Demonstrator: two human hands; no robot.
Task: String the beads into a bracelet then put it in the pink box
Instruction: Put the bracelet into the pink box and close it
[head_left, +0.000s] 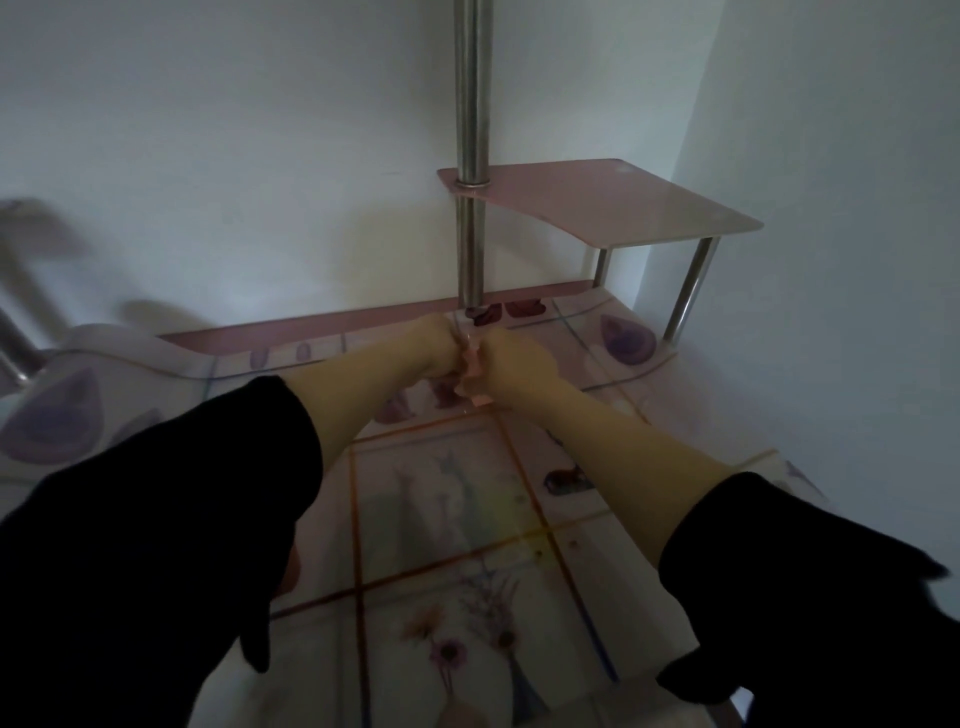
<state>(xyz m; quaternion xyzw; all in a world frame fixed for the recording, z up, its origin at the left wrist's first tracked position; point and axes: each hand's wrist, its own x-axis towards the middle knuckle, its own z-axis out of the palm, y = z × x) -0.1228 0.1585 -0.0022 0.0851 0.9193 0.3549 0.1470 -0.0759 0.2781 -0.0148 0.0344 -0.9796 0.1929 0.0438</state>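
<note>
Beads (471, 371), a pink bunch, are held up between my hands over the far side of the table (447, 519), near the pole (471, 156). Left hand (436, 348) and right hand (511, 364) are both curled, pinching them.

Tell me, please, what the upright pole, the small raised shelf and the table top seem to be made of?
Pole: metal, probably steel, satin grey with a long highlight down its length. Raised shelf: thin pink glossy sheet, likely tinted glass or acrylic; it carries soft reflections. Table top: a floral print under a clear glossy layer, seemingly glass, judging by its sheen.
</note>
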